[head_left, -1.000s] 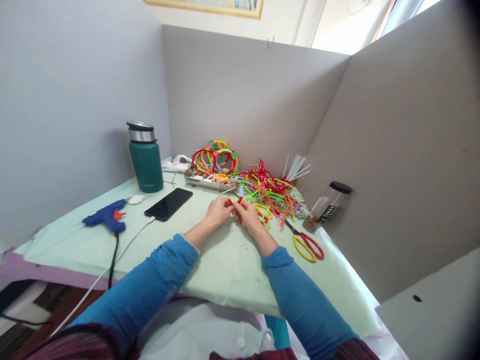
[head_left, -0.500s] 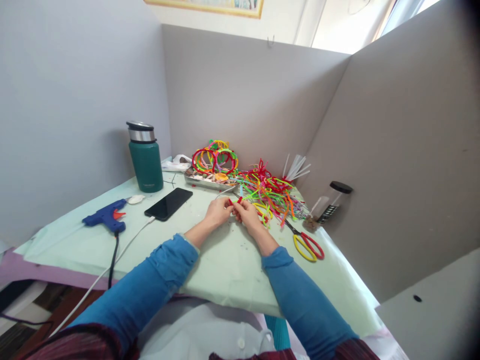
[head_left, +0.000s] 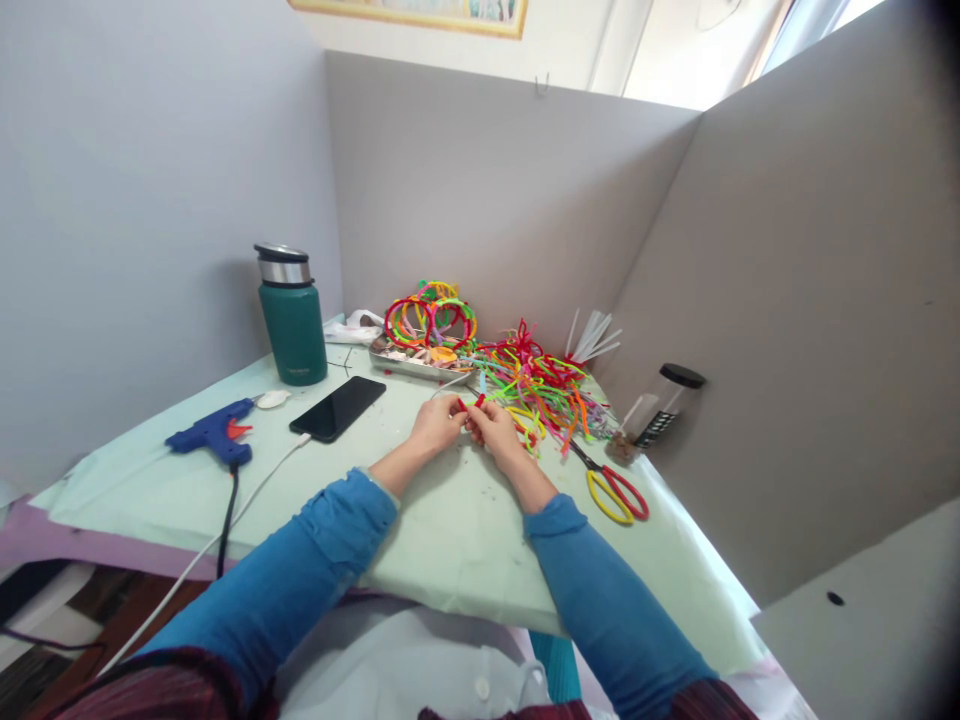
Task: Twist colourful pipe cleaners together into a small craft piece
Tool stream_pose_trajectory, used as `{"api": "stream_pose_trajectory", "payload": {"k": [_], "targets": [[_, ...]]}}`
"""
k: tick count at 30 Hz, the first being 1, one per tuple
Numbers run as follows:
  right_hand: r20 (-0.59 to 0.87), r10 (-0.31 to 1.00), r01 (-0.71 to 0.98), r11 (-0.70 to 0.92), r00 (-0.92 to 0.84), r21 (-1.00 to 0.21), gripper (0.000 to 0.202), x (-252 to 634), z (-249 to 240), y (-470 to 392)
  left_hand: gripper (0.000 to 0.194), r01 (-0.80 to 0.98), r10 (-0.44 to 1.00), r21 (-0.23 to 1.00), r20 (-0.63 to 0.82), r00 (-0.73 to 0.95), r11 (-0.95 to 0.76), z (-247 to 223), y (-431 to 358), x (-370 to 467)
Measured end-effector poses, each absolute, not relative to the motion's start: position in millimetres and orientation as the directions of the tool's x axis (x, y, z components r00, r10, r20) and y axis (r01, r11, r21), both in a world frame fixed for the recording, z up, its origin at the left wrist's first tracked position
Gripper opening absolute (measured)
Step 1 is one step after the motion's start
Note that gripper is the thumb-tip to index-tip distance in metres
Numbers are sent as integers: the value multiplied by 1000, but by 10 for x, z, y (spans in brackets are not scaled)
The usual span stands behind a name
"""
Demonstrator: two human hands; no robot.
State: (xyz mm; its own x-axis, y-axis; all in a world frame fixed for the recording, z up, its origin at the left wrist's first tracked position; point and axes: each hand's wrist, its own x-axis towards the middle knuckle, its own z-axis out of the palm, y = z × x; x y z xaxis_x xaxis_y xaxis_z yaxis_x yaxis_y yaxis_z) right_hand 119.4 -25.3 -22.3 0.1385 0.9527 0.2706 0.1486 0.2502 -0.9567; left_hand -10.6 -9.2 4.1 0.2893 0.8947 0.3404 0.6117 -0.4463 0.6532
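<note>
My left hand (head_left: 437, 425) and my right hand (head_left: 491, 425) meet fingertip to fingertip over the middle of the table. Between them they pinch a short red pipe cleaner (head_left: 479, 401), whose ends show at the fingers of each hand; the rest is hidden. Just beyond and to the right spreads a tangled heap of coloured pipe cleaners (head_left: 536, 365). Behind my hands stands a metal tray (head_left: 420, 368) holding small pieces, with rings of bent pipe cleaners (head_left: 430, 322) on top. Scissors (head_left: 611, 487) with red and yellow handles lie right of my right hand.
On the left are a blue glue gun (head_left: 214, 432), a black phone (head_left: 337, 408) on a white cable, and a green bottle (head_left: 292, 330). White sticks (head_left: 595, 337) and a clear jar with a black lid (head_left: 664, 405) stand at the right. Grey partitions (head_left: 495, 190) enclose the table.
</note>
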Motion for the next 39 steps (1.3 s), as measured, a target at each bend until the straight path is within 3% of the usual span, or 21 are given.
{"api": "stream_pose_trajectory", "payload": {"k": [39], "targets": [[275, 952, 170, 251, 137, -953, 25, 1182, -220, -257, 18, 638, 863, 588, 412, 294, -498, -15, -64, -105]]}}
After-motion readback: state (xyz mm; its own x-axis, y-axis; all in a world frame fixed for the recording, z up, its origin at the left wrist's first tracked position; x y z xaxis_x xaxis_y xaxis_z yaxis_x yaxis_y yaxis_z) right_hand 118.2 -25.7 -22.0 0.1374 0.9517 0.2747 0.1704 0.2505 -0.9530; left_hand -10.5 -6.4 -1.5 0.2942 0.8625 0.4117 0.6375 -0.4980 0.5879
